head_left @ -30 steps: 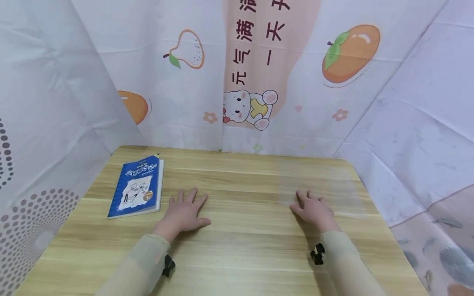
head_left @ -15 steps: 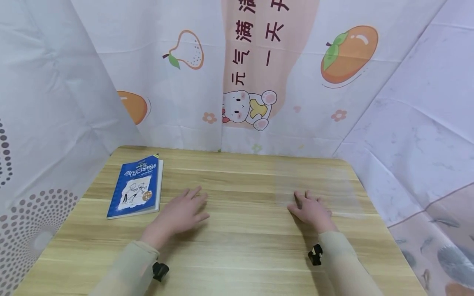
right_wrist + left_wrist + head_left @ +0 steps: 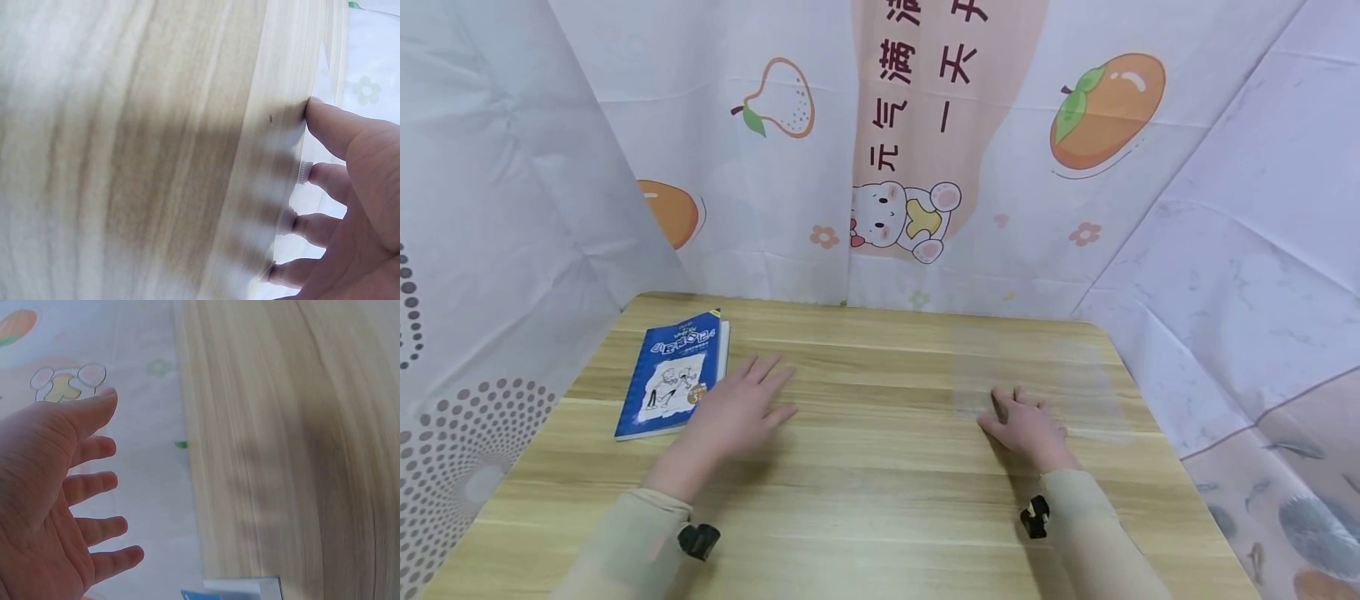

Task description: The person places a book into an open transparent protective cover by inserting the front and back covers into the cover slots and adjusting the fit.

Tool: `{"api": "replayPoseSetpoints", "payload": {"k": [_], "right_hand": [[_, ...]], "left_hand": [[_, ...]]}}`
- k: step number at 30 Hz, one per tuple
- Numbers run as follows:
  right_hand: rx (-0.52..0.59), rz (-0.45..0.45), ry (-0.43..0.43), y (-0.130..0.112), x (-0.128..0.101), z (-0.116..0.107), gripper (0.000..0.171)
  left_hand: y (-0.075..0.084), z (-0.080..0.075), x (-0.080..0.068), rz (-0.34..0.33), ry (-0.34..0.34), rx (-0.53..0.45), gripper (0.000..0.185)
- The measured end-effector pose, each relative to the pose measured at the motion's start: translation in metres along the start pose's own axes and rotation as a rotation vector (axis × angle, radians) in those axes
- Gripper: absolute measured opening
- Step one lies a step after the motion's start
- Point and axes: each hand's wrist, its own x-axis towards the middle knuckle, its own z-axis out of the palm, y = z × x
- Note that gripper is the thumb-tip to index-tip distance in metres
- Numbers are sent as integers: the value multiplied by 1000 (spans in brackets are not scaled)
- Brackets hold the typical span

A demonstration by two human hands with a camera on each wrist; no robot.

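On the table (image 3: 872,500), the book (image 3: 667,375) lies just left of the left hand (image 3: 733,410), the nearer of the 2, its long axis running away from the person. Left fingers spread, holding nothing; the right hand (image 3: 1026,429), fingers apart, is at the clear sheet (image 3: 1056,367).

We identify two items on the wooden table (image 3: 865,467). The book (image 3: 670,375) is closed and lies flat at the far left, front cover up. We note a blue cover, a white panel with line-drawn figures, a round brown badge and pale page edges along its right side. The left hand (image 3: 733,408) overlaps its near right corner in the head view. The transparent sheet (image 3: 1037,362) lies flat at the far right, the right hand (image 3: 1028,427) over its near left part.
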Motion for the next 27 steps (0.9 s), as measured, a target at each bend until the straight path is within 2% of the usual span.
{"api": "replayPoseSetpoints", "payload": {"k": [9, 13, 17, 24, 27], "right_hand": [[12, 4, -6, -3, -1, 1, 80], [11, 2, -7, -5, -3, 1, 79], [3, -1, -5, -6, -3, 1, 79], [-1, 1, -4, -6, -5, 2, 78], [-6, -1, -1, -6, -5, 2, 78]], "left_hand": [[-22, -6, -5, -33, 51, 10, 59], [-32, -7, -7, -82, 68, -16, 59], [-42, -8, -8, -168, 50, -39, 66], [-66, -3, -10, -349, -19, -62, 90], [-79, 0, -12, -420, -48, -77, 88]]}}
